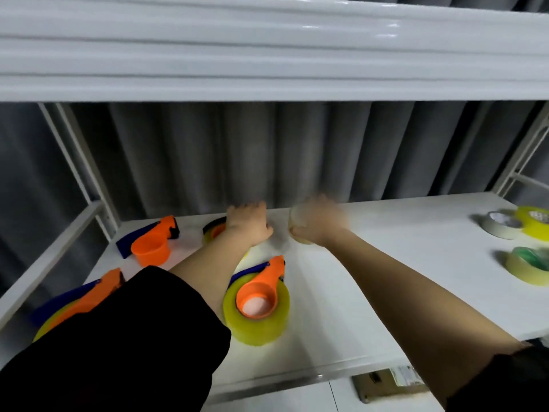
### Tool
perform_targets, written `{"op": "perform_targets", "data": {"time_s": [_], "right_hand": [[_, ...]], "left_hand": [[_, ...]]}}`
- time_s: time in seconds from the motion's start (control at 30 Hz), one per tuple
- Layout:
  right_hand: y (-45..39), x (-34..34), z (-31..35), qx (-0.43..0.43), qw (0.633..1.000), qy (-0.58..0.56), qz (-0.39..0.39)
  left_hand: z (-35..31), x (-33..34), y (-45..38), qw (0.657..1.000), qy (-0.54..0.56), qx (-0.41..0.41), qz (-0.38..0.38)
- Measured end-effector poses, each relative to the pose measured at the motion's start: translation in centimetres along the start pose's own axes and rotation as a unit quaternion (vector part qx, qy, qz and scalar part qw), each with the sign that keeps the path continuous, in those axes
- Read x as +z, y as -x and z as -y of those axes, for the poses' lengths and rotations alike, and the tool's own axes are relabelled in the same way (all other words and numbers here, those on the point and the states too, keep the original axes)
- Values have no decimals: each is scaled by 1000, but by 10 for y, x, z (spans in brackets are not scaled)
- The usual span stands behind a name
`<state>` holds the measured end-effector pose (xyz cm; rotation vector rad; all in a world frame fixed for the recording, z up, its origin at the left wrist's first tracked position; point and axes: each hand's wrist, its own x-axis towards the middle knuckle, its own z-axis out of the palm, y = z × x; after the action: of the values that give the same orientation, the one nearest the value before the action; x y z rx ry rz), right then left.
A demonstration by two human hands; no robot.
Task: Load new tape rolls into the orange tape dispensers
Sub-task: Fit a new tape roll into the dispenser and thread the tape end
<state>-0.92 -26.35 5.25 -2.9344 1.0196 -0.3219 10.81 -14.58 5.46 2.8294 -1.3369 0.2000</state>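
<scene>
Four orange tape dispensers lie on the white shelf [371,281]. One [258,298] sits in the middle with a yellowish roll on it. An empty one [151,243] lies at the back left. Another loaded one [80,304] shows at the near left, partly behind my sleeve. My left hand [248,223] rests on the fourth dispenser [214,230] at the back, covering most of it. My right hand [319,223], blurred by motion, grips a clear tape roll [298,221] just right of the left hand.
Spare rolls sit at the shelf's right end: a grey one [500,224], a yellow one [534,223] and a green-and-yellow one [527,264]. A white shelf board hangs overhead, a grey curtain behind. A cardboard box [389,383] lies below the front edge.
</scene>
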Motion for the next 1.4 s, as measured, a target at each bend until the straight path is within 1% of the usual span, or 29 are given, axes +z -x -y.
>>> {"op": "perform_targets", "data": {"time_s": [0.2, 0.53, 0.7, 0.93, 1.07, 1.17, 1.23, 1.4], "right_hand": [[3, -1, -70, 19, 1000, -7, 4], [-12, -10, -231, -29, 999, 24, 27], [-20, -16, -286, -39, 998, 42, 37], [-22, -20, -327, -19, 999, 29, 26], [-20, -19, -343, 2, 999, 32, 20], [-18, -17, -358, 10, 999, 35, 26], [-19, -18, -372, 15, 999, 29, 22], [-24, -20, -418, 23, 1000, 15, 13]], "left_hand": [[-70, -5, -15, 1000, -25, 2, 4], [-232, 7, -50, 998, -18, -52, 36], [-288, 4, -61, 997, -28, -53, 43], [-321, 3, -75, 998, -36, -38, 35], [-335, 6, -82, 997, -51, -15, 57], [-347, 5, -88, 997, -56, -6, 54], [-359, 3, -93, 998, -52, 0, 45], [-401, 0, -111, 997, -52, 9, 48]]}}
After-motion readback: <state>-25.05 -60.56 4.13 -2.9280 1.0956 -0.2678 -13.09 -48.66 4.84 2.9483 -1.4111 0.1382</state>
